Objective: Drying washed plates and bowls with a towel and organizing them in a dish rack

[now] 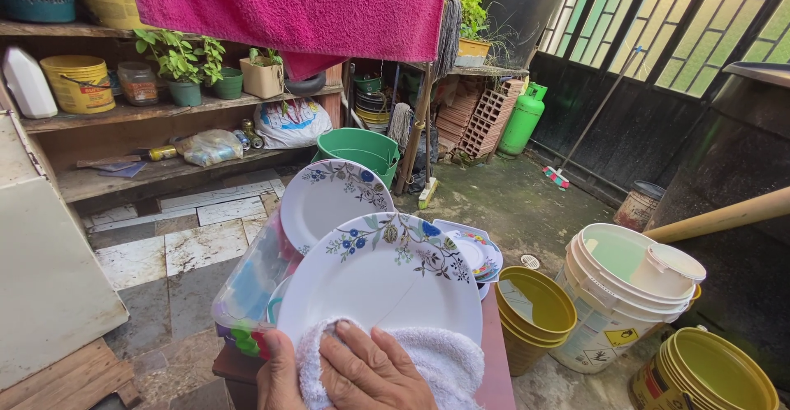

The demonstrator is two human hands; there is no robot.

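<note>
Fingers (362, 361) of the right hand (374, 377) lie spread and flat on a white towel (436, 361), pressing it against the lower face of a floral-rimmed white plate (383, 282) at the frame's 6 o'clock. Left hand (278, 375) grips the plate's rim at 7 o'clock, its fingers hidden behind the plate, so their state cannot be told. Second floral plate (329, 196) leans in a clear plastic tub (243, 282) at the held plate's 11 o'clock; white bucket (613, 295) stands at 3 o'clock.

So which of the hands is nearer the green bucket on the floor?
Right. The right hand lies on the white towel, more directly below the green bucket; the left hand is further left.
</note>
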